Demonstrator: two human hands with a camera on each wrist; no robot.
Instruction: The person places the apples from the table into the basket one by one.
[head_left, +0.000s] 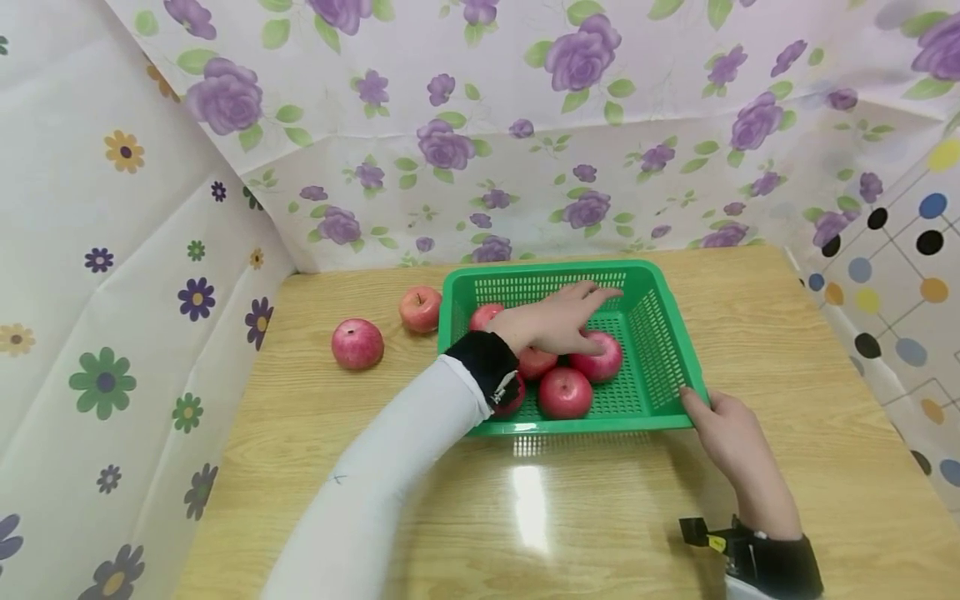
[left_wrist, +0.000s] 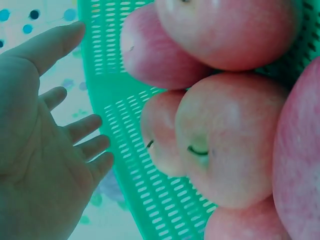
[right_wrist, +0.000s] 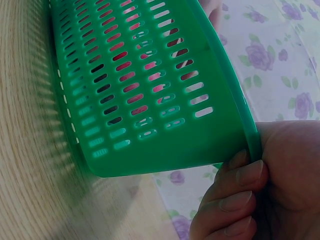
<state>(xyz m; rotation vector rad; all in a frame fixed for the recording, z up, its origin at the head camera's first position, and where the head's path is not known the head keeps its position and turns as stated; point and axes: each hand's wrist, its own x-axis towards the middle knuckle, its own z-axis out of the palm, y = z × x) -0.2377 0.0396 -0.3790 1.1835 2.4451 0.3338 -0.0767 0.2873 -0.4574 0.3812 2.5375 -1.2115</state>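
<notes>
A green plastic basket (head_left: 678, 342) with slotted walls holds several red apples (head_left: 566, 394), grouped toward its left and middle. Over the apples reaches my left hand (head_left: 557, 321), its fingers spread and nothing gripped. The left wrist view shows its palm (left_wrist: 45, 150) beside the basket wall, with apples (left_wrist: 225, 145) to the right of it. At the basket's near right corner my right hand (head_left: 731, 429) grips the rim. Curled fingers (right_wrist: 227, 202) show around that edge in the right wrist view, and red fruit shows through the slots.
Left of the basket, a dark red apple (head_left: 357, 344) and a lighter apple (head_left: 421, 309) lie on the wooden table (head_left: 600, 517). A curtain with purple flowers (head_left: 480, 167) hangs behind the table, and patterned sheets stand along both sides.
</notes>
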